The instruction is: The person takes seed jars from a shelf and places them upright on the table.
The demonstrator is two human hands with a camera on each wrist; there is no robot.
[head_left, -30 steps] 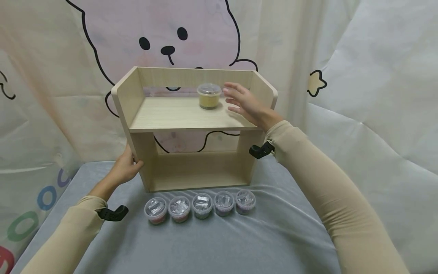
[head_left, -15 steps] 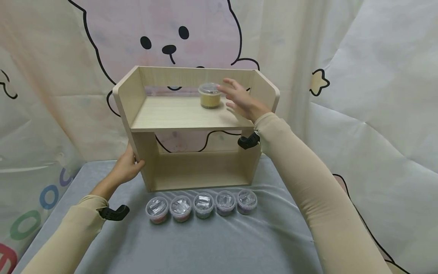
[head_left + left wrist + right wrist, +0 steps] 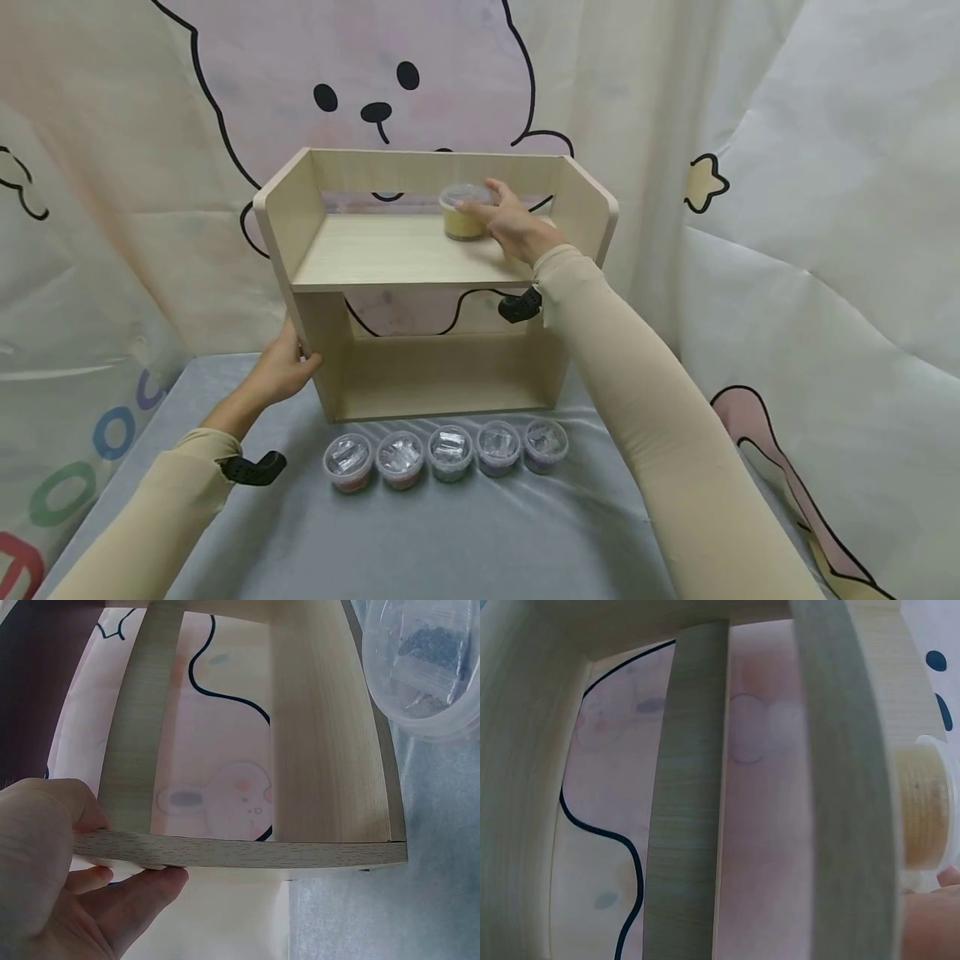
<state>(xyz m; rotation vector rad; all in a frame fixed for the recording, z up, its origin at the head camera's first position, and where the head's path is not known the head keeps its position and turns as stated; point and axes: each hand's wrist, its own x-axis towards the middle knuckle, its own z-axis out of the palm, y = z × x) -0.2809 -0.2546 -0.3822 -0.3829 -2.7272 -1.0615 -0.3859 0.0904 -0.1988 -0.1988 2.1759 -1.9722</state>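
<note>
A small two-tier wooden shelf [image 3: 435,375] stands on the cloth-covered table. My left hand [image 3: 288,362] grips the edge of its left side panel; the left wrist view shows the thumb on one side of the board [image 3: 247,853] and the fingers on the other. On the upper tier sits a round clear-lidded tub [image 3: 459,223] with yellow contents. My right hand [image 3: 517,225] holds that tub from the right, its thumb across the front near the lid. In the right wrist view the tub [image 3: 922,806] shows at the right edge, most of the hand out of frame.
Several similar lidded tubs [image 3: 451,454] stand in a row on the grey-blue cloth [image 3: 420,542] before the shelf. A printed curtain [image 3: 630,100] hangs close behind, and white sheeting [image 3: 847,225] hangs at the right.
My right hand has moved left to the yellow tub, from apart to fingers and thumb about it. The left hand keeps its grip on the shelf.
</note>
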